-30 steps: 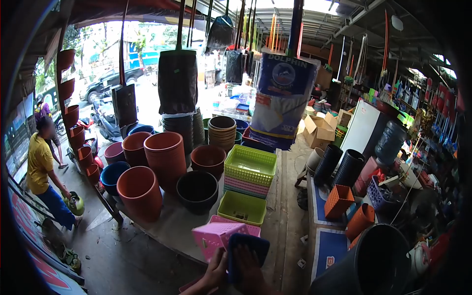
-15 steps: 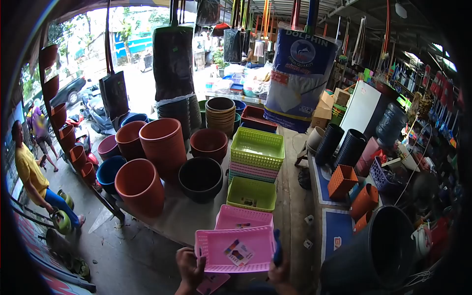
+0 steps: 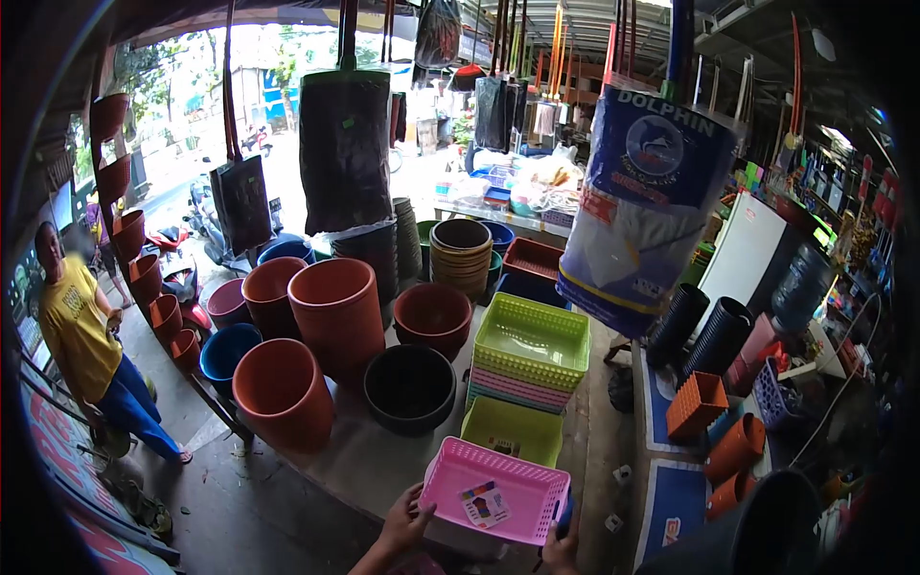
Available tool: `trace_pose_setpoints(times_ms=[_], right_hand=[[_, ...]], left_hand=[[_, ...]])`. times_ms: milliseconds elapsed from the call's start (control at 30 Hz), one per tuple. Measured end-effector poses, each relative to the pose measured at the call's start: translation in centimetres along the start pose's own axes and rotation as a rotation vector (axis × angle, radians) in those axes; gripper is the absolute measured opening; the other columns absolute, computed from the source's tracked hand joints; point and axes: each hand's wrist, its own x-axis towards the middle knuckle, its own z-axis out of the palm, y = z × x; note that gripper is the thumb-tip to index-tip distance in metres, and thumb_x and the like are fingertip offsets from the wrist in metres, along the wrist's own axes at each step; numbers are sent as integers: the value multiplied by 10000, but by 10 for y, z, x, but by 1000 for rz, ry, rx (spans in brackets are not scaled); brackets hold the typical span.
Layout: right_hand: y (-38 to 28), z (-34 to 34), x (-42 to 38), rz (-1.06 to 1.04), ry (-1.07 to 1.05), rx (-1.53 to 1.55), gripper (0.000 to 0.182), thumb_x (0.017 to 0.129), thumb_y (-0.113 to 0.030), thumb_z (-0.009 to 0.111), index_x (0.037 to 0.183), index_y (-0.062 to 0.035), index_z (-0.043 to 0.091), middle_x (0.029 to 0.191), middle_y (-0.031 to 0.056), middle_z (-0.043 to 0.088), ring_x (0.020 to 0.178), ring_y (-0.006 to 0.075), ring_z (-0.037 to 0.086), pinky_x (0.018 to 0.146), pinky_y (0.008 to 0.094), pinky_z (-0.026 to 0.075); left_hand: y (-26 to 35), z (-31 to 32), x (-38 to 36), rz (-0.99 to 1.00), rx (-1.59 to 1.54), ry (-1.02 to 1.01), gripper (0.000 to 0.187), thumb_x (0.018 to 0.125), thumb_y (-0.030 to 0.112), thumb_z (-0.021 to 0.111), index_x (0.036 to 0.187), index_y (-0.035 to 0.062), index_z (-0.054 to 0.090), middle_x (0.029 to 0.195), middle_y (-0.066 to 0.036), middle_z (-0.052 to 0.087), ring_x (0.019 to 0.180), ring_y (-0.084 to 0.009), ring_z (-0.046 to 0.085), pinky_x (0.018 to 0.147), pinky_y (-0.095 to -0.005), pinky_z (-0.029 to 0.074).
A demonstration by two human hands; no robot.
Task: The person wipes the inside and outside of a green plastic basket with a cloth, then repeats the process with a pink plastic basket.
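Note:
A pink plastic basket (image 3: 522,532) with perforated sides and a colourful label inside sits low in front of me. My left hand (image 3: 404,527) grips its left end, fingers curled at the rim. My right hand (image 3: 560,551) holds its lower right corner, beside a dark blue object (image 3: 566,516) whose kind I cannot make out. Just behind the pink basket is a lime green basket (image 3: 522,436). Beyond that stands a stack of baskets (image 3: 533,331), lime green on top with pink and other colours below.
Terracotta-coloured pots (image 3: 280,393) and a black pot (image 3: 410,388) stand on the table to the left. A Dolphin package (image 3: 652,192) hangs ahead. At right are a large dark bin (image 3: 776,522) and an orange pot (image 3: 697,407). A person in yellow (image 3: 81,326) stands at left.
The pink basket has moved forward over the place where another pink basket showed, which is now hidden. Both hands went with it. My view shifted, and the person at left straightened up.

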Motion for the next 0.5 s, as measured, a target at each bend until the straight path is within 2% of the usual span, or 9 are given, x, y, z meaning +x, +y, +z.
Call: trace_pose_setpoints(times_ms=[33,67,200,267,333,367,433,500], right_hand=[[21,3,2,11,-37,-101,490,906,-218,575,1329,-2,457,1277,175,524,1182,291,506,1010,402,389],[38,4,2,24,-73,-201,646,896,-285,601,1442,-31,368,1437,209,440,1351,331,406,1102,427,316],[67,5,7,173,-192,-251,623,926,-273,589,1436,-5,354,1390,242,478,1290,350,472,1061,401,377],[62,8,8,169,-182,-278,613,932,-281,581,1429,4,360,1401,241,467,1297,344,466,1060,397,379],[64,7,9,13,-192,-264,608,938,-281,571,1432,-1,355,1412,236,457,1306,331,460,1056,387,384],[65,8,11,14,-190,-263,608,938,-281,571,1432,-1,355,1412,236,457,1306,331,460,1056,387,384],[55,21,28,65,-186,-177,603,946,-271,556,1441,-2,339,1416,236,452,1308,328,457,1061,380,378],[49,22,27,41,-175,-153,606,948,-269,551,1445,-2,330,1415,238,451,1310,333,454,1063,379,374]], left_hand=[[-23,2,12,21,13,-10,583,924,252,635,1373,-33,396,1172,-208,617,1056,-219,627,904,-327,500],[-35,6,18,17,10,-1,583,924,252,635,1373,-33,396,1172,-208,617,1056,-219,627,904,-327,500],[-57,16,28,-14,23,41,509,949,256,588,1337,-42,443,1117,-179,635,1006,-181,632,875,-302,496],[-61,17,33,-43,62,37,484,955,257,573,1320,-42,466,1088,-166,645,980,-168,635,862,-294,495],[-56,21,36,-118,108,70,444,966,259,545,1300,-30,501,1023,-141,661,925,-151,638,828,-293,498],[-61,25,35,-116,110,68,444,966,259,545,1300,-30,501,1023,-141,661,925,-151,638,828,-293,498],[-72,31,47,127,38,192,418,962,245,539,1289,-15,523,999,-148,678,901,-165,651,803,-306,509],[-77,27,49,99,101,179,420,973,264,527,1294,-7,520,1054,-134,665,905,-149,643,789,-292,514]])
